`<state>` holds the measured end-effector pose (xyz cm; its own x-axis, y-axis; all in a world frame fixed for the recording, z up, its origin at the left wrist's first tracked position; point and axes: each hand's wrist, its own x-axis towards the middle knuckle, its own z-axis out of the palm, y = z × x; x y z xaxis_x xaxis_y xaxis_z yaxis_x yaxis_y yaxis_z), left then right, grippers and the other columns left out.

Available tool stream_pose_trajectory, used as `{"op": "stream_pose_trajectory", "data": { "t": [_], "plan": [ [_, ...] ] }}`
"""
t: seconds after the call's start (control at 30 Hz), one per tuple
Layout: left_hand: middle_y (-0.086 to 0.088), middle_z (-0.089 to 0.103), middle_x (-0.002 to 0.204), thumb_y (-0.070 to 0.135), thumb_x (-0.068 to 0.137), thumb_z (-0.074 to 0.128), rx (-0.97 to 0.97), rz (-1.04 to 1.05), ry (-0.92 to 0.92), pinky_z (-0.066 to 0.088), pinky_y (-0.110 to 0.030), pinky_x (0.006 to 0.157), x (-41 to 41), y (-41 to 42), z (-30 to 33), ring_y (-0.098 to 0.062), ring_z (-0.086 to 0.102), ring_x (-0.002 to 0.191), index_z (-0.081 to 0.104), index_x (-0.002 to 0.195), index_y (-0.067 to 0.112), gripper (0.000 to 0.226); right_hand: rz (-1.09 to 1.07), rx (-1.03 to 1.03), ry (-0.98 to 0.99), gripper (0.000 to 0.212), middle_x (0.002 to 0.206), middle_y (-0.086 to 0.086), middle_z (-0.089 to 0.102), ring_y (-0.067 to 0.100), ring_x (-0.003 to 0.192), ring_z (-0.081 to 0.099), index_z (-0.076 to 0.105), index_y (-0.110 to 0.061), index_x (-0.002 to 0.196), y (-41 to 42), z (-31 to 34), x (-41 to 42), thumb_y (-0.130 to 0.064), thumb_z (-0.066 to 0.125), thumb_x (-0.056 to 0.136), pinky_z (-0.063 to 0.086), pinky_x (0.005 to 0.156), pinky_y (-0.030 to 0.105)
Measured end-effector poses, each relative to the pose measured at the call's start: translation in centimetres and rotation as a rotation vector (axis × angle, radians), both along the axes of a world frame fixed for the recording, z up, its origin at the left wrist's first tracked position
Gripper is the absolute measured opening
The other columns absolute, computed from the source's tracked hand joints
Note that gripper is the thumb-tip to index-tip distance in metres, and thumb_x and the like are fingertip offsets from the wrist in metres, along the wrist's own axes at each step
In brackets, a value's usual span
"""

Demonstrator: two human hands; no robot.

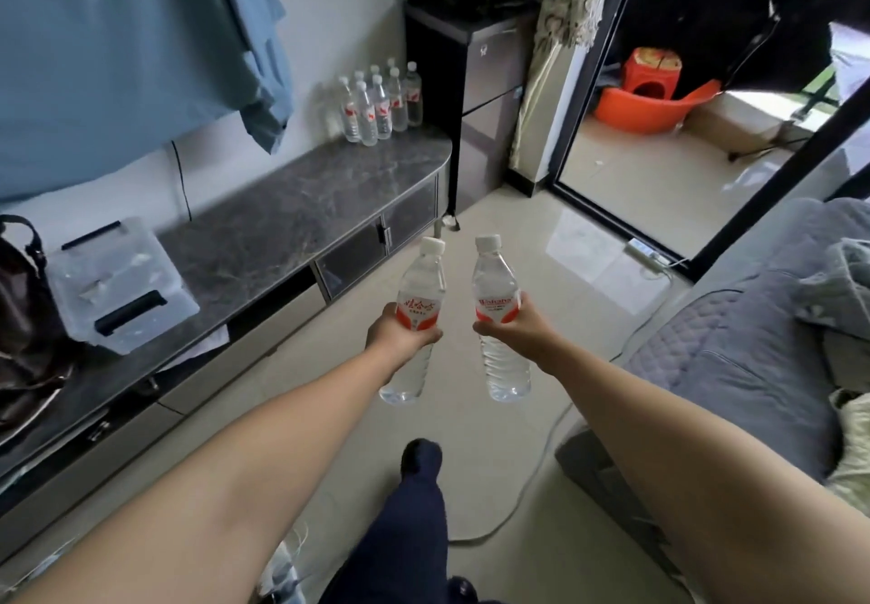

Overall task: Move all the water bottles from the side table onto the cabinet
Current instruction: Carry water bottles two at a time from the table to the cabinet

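Observation:
Each of my hands carries a clear water bottle with a red label and white cap, held out over the floor. My left hand [400,332] grips the left bottle [420,283] around its label. My right hand [515,328] grips the right bottle [494,281] the same way. Both bottles are nearly upright, tilted slightly toward each other. The long cabinet [292,227] with a dark marble top runs along the left wall. Several matching bottles [379,104] stand grouped at its far end. The side table is out of view.
A clear storage box [120,283] and a dark bag [23,321] sit on the cabinet's near end. A grey sofa [734,349] lies to the right. A dark fridge [480,85] stands beyond the cabinet. A white cable [532,476] trails across the floor. My leg [414,509] steps forward.

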<state>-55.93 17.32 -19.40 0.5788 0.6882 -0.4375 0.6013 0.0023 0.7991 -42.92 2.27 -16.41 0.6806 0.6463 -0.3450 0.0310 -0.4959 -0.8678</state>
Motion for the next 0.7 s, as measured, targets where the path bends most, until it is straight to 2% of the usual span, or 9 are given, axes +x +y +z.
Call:
{"op": "stream_pose_trajectory", "data": {
  "t": [0.17, 0.23, 0.3, 0.37, 0.43, 0.5, 0.57, 0.7],
  "plan": [
    [-0.003, 0.067, 0.112, 0.033, 0.065, 0.084, 0.005, -0.004, 0.001, 0.044, -0.028, 0.084, 7.3, 5.7, -1.8, -0.025, 0.061, 0.105, 0.054, 0.118, 0.017, 0.063, -0.022, -0.007, 0.01, 0.036, 0.092, 0.014, 0.063, 0.028, 0.088, 0.062, 0.06, -0.002, 0.107, 5.0, -1.2, 6.9, -0.005, 0.077, 0.076, 0.053, 0.096, 0.054],
    [-0.003, 0.067, 0.112, 0.033, 0.064, 0.085, -0.008, -0.001, -0.003, 0.047, -0.03, 0.087, 11.0, 8.6, -1.8, -0.025, 0.061, 0.105, 0.056, 0.118, 0.017, 0.063, -0.025, -0.014, 0.005, 0.037, 0.092, 0.015, 0.063, 0.027, 0.087, 0.061, 0.06, 0.002, 0.108, 8.0, -1.3, 10.7, -0.004, 0.077, 0.077, 0.052, 0.096, 0.055],
    [-0.004, 0.068, 0.111, 0.033, 0.063, 0.085, -0.018, -0.011, 0.005, 0.05, -0.035, 0.093, 14.2, 11.3, -1.6, -0.025, 0.062, 0.105, 0.057, 0.117, 0.017, 0.063, -0.054, -0.027, 0.016, 0.044, 0.098, 0.019, 0.063, 0.029, 0.09, 0.062, 0.057, 0.003, 0.114, 10.6, -0.9, 13.8, -0.006, 0.078, 0.076, 0.052, 0.097, 0.054],
    [-0.001, 0.069, 0.107, 0.032, 0.062, 0.086, -0.019, -0.025, 0.014, 0.051, -0.034, 0.09, 17.8, 14.3, -1.0, -0.023, 0.063, 0.103, 0.058, 0.113, 0.019, 0.059, -0.103, -0.035, 0.033, 0.051, 0.107, 0.024, 0.064, 0.032, 0.096, 0.064, 0.054, 0.002, 0.119, 13.4, -0.6, 17.4, -0.01, 0.079, 0.076, 0.052, 0.097, 0.052],
    [0.001, 0.069, 0.102, 0.03, 0.063, 0.086, -0.014, -0.039, 0.007, 0.049, -0.03, 0.086, 21.1, 17.1, -0.4, -0.023, 0.064, 0.101, 0.06, 0.109, 0.021, 0.054, -0.127, -0.029, 0.034, 0.048, 0.105, 0.022, 0.065, 0.03, 0.094, 0.063, 0.054, 0.001, 0.116, 15.7, -0.2, 20.5, -0.01, 0.079, 0.076, 0.053, 0.096, 0.049],
    [-0.003, 0.069, 0.107, 0.028, 0.065, 0.086, -0.008, -0.053, 0.007, 0.05, -0.035, 0.093, 23.9, 19.2, 0.0, -0.025, 0.064, 0.103, 0.06, 0.114, 0.018, 0.057, -0.12, -0.011, 0.036, 0.035, 0.094, 0.015, 0.064, 0.027, 0.089, 0.063, 0.058, -0.005, 0.105, 17.5, 0.2, 23.1, -0.007, 0.078, 0.077, 0.053, 0.092, 0.048],
    [-0.006, 0.069, 0.11, 0.026, 0.066, 0.085, -0.023, -0.049, 0.002, 0.05, -0.041, 0.097, 26.9, 20.9, 0.3, -0.026, 0.064, 0.104, 0.059, 0.117, 0.015, 0.058, -0.142, -0.019, 0.045, 0.033, 0.092, 0.011, 0.063, 0.025, 0.088, 0.063, 0.057, -0.01, 0.102, 19.3, 0.4, 25.9, -0.007, 0.078, 0.076, 0.053, 0.092, 0.048],
    [-0.002, 0.066, 0.102, 0.025, 0.069, 0.083, -0.051, -0.039, -0.012, 0.049, -0.033, 0.09, 32.8, 24.2, 0.4, -0.025, 0.063, 0.1, 0.056, 0.098, 0.023, 0.04, -0.142, -0.048, 0.054, 0.048, 0.101, 0.013, 0.064, 0.029, 0.096, 0.065, 0.052, -0.006, 0.115, 23.1, 0.3, 32.4, -0.01, 0.08, 0.075, 0.053, 0.096, 0.05]
  ]
}}
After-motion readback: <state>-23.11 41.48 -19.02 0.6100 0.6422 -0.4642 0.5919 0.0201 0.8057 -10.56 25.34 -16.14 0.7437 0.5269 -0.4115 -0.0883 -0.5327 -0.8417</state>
